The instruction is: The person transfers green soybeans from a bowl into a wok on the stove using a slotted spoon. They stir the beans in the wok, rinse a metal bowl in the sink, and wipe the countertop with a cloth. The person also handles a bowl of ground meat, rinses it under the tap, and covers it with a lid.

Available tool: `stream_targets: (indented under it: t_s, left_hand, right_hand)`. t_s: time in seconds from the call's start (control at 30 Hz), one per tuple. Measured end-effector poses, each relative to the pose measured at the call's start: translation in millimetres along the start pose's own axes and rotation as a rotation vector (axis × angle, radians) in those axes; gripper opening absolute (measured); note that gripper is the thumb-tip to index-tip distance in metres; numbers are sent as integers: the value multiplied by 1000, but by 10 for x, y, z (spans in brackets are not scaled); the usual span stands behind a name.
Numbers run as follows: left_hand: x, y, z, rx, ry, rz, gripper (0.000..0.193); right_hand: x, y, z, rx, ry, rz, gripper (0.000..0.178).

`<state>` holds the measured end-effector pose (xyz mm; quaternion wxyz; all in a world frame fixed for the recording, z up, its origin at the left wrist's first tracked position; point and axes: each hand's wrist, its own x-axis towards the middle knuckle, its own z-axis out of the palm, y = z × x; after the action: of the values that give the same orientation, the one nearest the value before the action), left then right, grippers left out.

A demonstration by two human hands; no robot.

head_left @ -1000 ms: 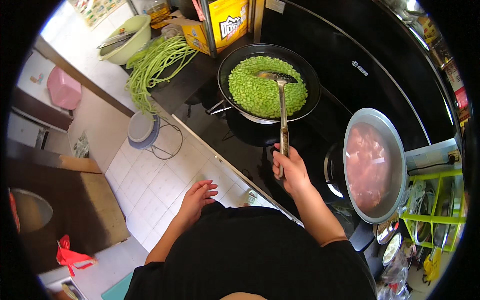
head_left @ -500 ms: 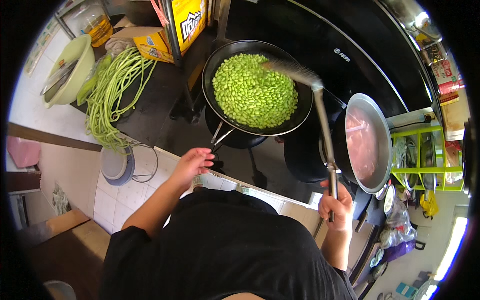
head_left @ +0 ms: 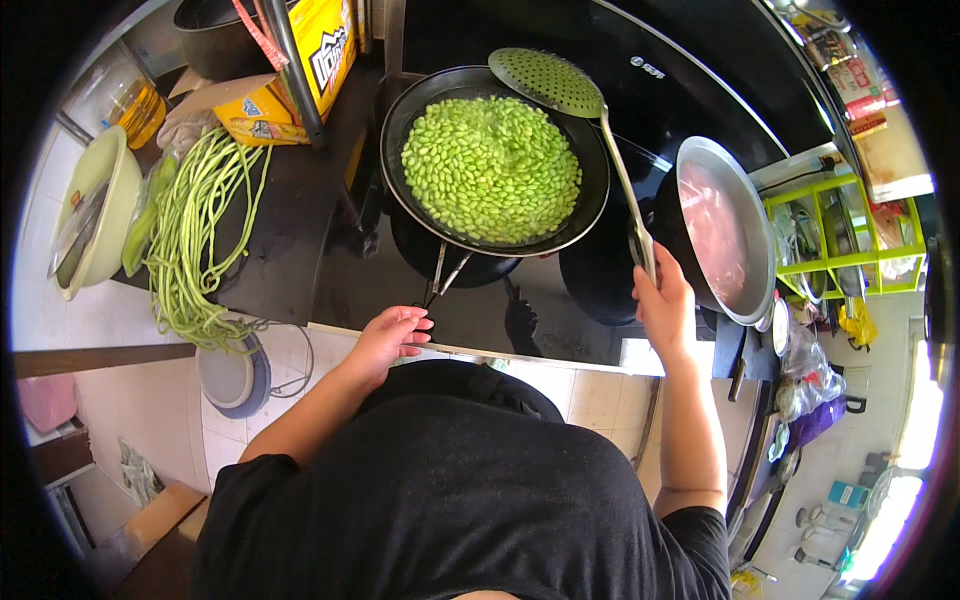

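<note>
My right hand (head_left: pixel 664 305) is closed round the handle of a long metal skimmer (head_left: pixel 548 80). Its round, perforated head is held over the far right rim of a black frying pan (head_left: pixel 397 190). Green shelled beans (head_left: pixel 490 170) fill the pan's middle in a wet heap, and no bean shows on the skimmer. My left hand (head_left: pixel 393 338) hangs just below the pan's wire-like handle (head_left: pixel 448 272), its fingers loosely bent and apart with nothing seen in them. Whether a fingertip touches the handle's end, I cannot tell.
Right of the pan stands a grey metal basin (head_left: pixel 768 250) of pinkish contents. Long green beans (head_left: pixel 205 225) hang over the counter edge on the left, beside a pale green bowl (head_left: pixel 112 235) and a yellow carton (head_left: pixel 325 60). A lime-green rack (head_left: pixel 850 270) stands far right.
The skimmer has come up out of the beans to the pan's far rim. My right hand has moved forward, with its arm stretched further. My left hand has hardly moved.
</note>
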<state>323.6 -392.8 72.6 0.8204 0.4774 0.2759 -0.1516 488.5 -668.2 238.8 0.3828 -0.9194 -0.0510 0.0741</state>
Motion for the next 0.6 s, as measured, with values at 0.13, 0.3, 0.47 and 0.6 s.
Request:
stream_targets:
  t_s: [0.13,0.3,0.47,0.6]
  left_hand:
    - [-27,22,64,-17,-17,21,25]
    - [-44,-87,5,-47,29,5,27]
    - [-120,-141,-39,-66,76,-29,27]
    - [-122,-187,-101,-102,86,-4,24]
  right_hand:
    - [188,-43,40,-78,-34,5,40]
    - [265,-149,54,-59,-239,132,26]
    - [249,-334,63,421,-506,453,18]
    - [168,-407,127,649,-688,568,22]
